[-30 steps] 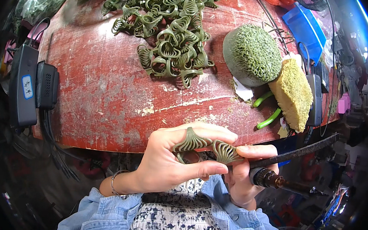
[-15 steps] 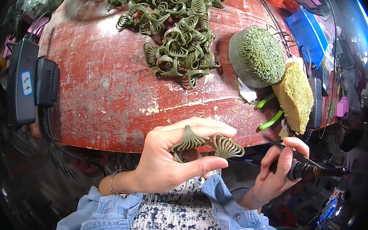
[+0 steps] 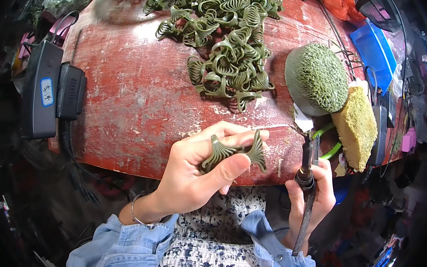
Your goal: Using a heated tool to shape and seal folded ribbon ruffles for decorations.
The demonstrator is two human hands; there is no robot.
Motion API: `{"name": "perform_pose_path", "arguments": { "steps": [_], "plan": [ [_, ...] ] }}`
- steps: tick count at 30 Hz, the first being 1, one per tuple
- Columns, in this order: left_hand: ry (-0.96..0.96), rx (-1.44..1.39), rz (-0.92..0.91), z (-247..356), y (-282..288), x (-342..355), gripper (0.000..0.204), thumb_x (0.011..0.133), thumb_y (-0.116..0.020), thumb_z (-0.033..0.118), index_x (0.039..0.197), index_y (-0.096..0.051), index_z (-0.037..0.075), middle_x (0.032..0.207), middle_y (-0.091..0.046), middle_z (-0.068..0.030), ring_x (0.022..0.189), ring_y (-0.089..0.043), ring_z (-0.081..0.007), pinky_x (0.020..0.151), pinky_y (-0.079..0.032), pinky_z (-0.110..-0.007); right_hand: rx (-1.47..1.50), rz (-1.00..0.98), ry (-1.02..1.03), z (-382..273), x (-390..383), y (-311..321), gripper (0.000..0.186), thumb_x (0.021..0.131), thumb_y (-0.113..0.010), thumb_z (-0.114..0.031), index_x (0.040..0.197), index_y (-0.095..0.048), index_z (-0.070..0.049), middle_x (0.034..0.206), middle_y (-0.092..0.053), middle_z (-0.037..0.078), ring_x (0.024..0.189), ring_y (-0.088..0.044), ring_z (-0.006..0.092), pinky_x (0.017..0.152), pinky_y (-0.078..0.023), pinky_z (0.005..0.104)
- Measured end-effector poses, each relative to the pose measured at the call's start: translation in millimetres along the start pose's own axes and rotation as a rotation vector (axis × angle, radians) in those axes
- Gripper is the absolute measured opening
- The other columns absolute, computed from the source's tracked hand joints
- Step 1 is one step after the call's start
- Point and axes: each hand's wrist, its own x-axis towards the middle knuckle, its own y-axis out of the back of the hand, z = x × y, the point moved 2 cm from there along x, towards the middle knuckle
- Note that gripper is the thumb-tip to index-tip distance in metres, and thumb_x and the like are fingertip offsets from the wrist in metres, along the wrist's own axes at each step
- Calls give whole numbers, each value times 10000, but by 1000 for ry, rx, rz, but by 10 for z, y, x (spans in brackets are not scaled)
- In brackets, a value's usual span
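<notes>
My left hand [image 3: 193, 169] is closed around a dull green ribbed ring [image 3: 257, 154] with fan-shaped ends, pinched between thumb and fingers above the table's near edge. To its right, my right hand [image 3: 316, 197] is closed on a soldering iron [image 3: 306, 163] with a black collar and a dark barrel pointing away from me. The same hand also holds a thin flat metal blade [image 3: 307, 216], lying alongside the iron. The iron's tip stands near a white scrap [image 3: 302, 119], apart from the ring; whether it touches the scrap is unclear.
Several similar green rings [image 3: 235, 50] lie heaped on the worn red table [image 3: 125, 101]. Beyond my right hand are a round green textured block [image 3: 318, 79] and a yellow sponge-like block [image 3: 357, 127]. Black boxes with cables [image 3: 41, 90] stand left; a blue bin [image 3: 375, 51] sits far right.
My right hand has swung the soldering iron from pointing right to pointing away from me. My left hand has turned the ring slightly. The whole scene has shifted right in view.
</notes>
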Motion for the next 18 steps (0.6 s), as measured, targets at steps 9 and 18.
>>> {"name": "perform_pose_path", "arguments": {
  "steps": [9, 18],
  "plan": [
    [39, 17, 48, -35, 30, 57, 312, 895, -458, 208, 1105, -503, -19, 1060, -530, -202, 698, -531, -108, 451, -414, -173, -70, -58, -14, 130, -181, -108, 387, 693, -712, -282, 874, -579, 32, 645, -580, 94, 524, -574, 188, 498, -446, 248],
    [3, -26, 59, -63, 45, 70, 307, 903, -435, 218, 1086, -498, -20, 1076, -511, -201, 703, -522, -101, 455, -412, -169, -225, -99, 70, 23, -107, -119, 363, 647, -746, -226, 867, -584, 13, 638, -578, 92, 512, -571, 206, 484, -446, 269]
  ]
}}
